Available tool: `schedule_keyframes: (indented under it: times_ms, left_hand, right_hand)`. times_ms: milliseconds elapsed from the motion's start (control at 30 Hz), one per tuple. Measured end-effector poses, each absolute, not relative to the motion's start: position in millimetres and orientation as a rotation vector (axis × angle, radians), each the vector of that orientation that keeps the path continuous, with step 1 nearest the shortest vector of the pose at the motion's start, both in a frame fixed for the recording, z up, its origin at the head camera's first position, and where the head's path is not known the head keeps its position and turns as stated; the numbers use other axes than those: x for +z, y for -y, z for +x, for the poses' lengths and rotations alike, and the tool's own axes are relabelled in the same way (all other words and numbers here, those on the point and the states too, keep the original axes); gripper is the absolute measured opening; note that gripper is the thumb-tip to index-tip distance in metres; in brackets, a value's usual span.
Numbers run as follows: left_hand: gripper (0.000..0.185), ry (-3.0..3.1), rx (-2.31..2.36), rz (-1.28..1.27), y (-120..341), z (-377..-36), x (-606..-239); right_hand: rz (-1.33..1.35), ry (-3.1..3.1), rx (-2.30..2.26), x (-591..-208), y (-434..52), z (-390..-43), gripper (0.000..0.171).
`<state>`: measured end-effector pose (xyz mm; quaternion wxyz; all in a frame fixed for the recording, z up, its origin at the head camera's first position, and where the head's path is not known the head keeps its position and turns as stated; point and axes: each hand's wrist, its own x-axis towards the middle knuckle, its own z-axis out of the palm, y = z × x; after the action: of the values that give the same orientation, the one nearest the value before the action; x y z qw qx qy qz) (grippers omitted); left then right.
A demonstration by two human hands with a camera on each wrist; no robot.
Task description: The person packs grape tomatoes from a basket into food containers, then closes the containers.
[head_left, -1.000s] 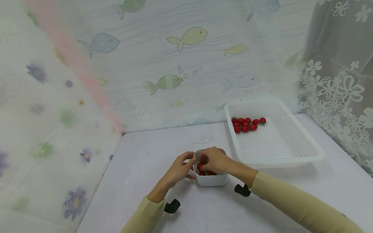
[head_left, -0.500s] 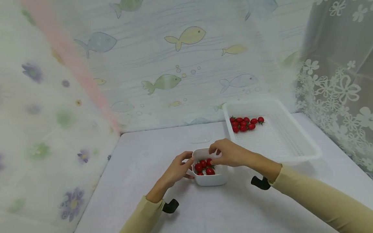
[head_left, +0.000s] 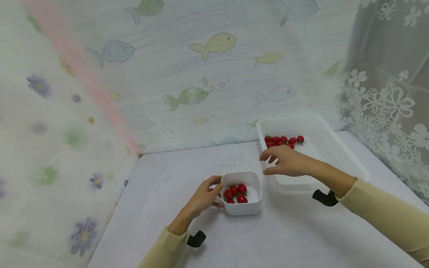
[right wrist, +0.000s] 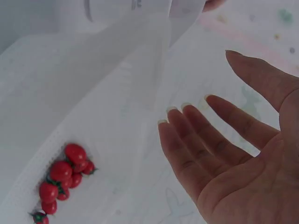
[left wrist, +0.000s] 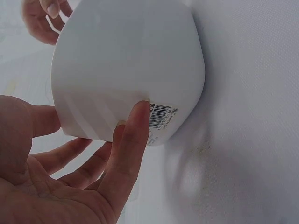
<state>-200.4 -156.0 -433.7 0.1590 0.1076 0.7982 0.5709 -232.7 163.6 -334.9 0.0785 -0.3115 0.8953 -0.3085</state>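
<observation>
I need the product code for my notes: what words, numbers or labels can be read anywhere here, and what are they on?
Barcode sticker on the outer wall of the white bowl, beside the left hand's fingers: bars show, digits too small to read.
Dark printed marks at the top edge of the right wrist view: blurred, unreadable.
No other text is visible.

The bowl (head_left: 242, 193) stood on the table (head_left: 161, 208), tomatoes (head_left: 235, 192) in it; the tray (head_left: 338, 156) lay behind it to the right, the lid (head_left: 229, 159) just behind.
</observation>
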Motion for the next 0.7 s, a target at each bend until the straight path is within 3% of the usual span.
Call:
schedule_keyframes:
  times_ms: [700]
  left_hand:
    - [0.039,-2.289,1.637,0.311,156,-201,-435]
  right_hand:
    - [-0.705,-2.782,-0.843,-336,-245,-309,0.043]
